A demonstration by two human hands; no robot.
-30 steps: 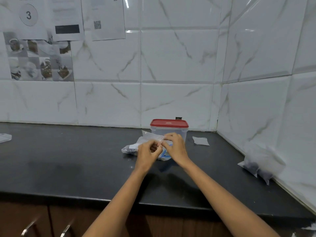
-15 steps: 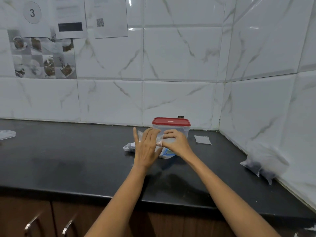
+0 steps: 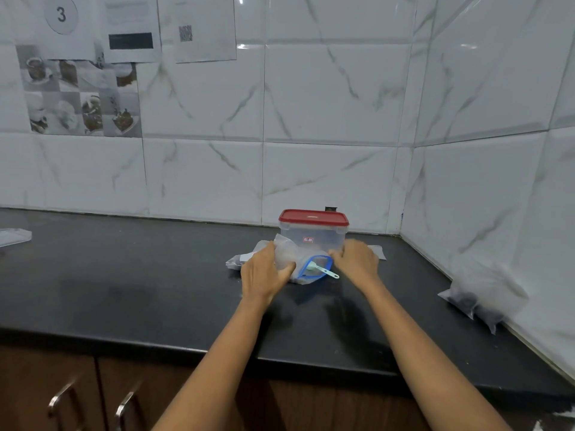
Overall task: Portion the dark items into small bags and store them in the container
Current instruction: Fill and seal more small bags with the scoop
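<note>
Papers [image 3: 203,28] are hanging on the tiled wall [image 3: 326,119] ahead of me, above a picture tile [image 3: 82,91]. Cabinet handles [image 3: 93,405] are showing below my black counter [image 3: 124,290].

I see even, fairly bright light from above: white glare streaks on the wall tiles [image 3: 326,98] at top and upper right, soft arm shadows on the black counter [image 3: 140,293]. The right hand [image 3: 356,264] smears with motion blur. Wide-angle bending curves the tile joints near the edges; detail is soft throughout
</note>
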